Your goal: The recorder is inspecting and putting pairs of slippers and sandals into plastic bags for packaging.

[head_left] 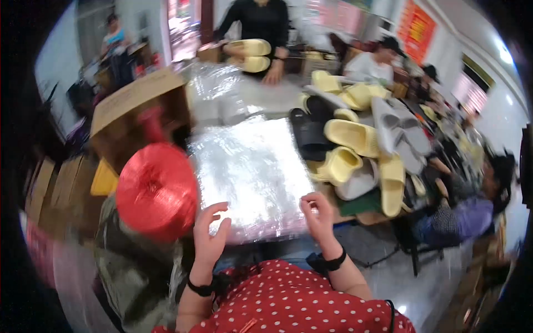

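While open, both hands (pixel 211 230) (pixel 317 213) touch clear bags (pixel 250 172).

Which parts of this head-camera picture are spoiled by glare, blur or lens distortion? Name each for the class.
Head view: glare whitens the stack of clear plastic bags between the left hand and right hand; motion blur smears the red twine spool and cardboard box; fisheye bends the room's edges, with black corners; the yellow slippers stay fairly sharp.
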Motion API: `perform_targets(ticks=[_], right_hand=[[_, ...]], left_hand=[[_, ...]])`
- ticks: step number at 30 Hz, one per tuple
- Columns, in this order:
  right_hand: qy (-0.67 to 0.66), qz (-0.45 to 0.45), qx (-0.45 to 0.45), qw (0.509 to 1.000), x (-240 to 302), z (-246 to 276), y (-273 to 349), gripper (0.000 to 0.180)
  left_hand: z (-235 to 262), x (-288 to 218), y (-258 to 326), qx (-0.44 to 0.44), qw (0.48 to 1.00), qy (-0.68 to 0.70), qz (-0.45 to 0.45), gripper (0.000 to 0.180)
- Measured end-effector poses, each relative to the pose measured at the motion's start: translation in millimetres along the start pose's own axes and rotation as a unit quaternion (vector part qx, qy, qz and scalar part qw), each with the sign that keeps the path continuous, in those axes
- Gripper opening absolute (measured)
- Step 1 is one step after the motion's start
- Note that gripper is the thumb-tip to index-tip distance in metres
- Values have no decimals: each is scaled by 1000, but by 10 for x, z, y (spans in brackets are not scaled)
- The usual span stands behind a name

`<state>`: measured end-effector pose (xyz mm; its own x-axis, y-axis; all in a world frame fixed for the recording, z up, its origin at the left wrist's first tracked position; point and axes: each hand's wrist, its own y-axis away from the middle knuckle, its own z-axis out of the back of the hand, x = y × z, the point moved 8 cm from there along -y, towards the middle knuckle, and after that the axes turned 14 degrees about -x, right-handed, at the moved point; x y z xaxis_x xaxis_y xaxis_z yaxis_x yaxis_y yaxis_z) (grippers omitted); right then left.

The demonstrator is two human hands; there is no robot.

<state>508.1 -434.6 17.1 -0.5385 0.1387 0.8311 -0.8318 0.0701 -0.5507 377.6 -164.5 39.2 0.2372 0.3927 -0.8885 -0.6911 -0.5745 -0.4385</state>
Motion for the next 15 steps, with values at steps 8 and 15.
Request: perform_targets(ticks=[8,15], right_hand=[[103,38,-195,975,27,962,-598,14],[381,163,-295,861,-84,1790,-1469,42]], left_hand=[[-734,269,3,167,936,-248,-188,62],[-800,640,155,216,913,-305,-161,70]])
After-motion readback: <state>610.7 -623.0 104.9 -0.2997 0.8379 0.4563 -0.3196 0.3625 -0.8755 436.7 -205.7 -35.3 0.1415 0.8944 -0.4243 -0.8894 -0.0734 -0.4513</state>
